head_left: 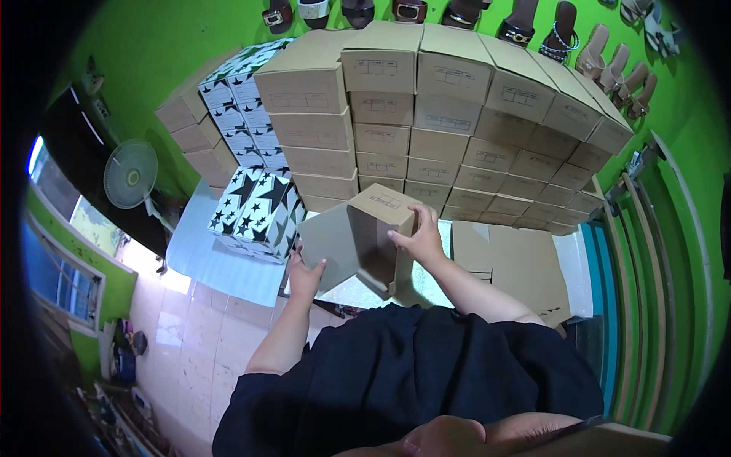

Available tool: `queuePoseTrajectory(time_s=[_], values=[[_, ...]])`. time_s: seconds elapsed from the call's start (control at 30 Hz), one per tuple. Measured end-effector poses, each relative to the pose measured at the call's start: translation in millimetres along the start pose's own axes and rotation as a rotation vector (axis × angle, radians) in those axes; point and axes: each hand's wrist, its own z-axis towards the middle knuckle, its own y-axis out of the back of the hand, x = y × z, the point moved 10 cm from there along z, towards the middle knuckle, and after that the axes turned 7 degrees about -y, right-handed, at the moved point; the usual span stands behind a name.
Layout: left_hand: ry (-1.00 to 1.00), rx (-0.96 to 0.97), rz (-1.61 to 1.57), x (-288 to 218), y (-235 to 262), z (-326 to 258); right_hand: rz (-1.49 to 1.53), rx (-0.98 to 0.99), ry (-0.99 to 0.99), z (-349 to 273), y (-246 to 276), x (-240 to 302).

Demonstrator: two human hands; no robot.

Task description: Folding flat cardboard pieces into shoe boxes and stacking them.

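Note:
In front of me a brown cardboard shoe box [383, 199] is tilted, with its grey-brown inner side showing and a wide flap [327, 247] spread out to the left. My right hand [422, 238] grips the box's right edge, thumb on the near side and fingers over the top. At the flap's left edge, my left hand [304, 274] holds on with the thumb toward me and the other fingers partly hidden behind the cardboard. Close by on the left stand white boxes with black stars [257, 212].
Stacked brown shoe boxes [449, 114] line the green wall, with sandals [521, 23] hung above. To the right lies a flat cardboard sheet [518, 263] beside a leaning rack [647, 289]. A fan [131, 174] stands at the left, past a pale foam-like sheet [221, 255].

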Motion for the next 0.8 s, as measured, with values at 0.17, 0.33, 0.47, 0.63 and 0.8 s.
queuePoseTrajectory(time_s=[0.17, 0.33, 0.47, 0.63, 0.8], values=[[-0.146, -0.036, 0.292, -74, 18, 33, 0.103, 0.012, -0.216, -27, 10, -74], [-0.273, 0.007, 0.458, -165, 3, 59, 0.485, 0.240, -0.633, -68, -20, -166], [-0.355, 0.104, 0.700, -189, -42, 66, 0.199, 0.531, -1.003, -112, -28, -212], [-0.232, 0.149, 0.786, -168, -68, 51, -0.097, 0.518, -0.732, -102, -13, -216], [-0.175, 0.179, 0.773, -121, -65, 3, -0.196, 0.406, -0.401, -84, 3, -200]])
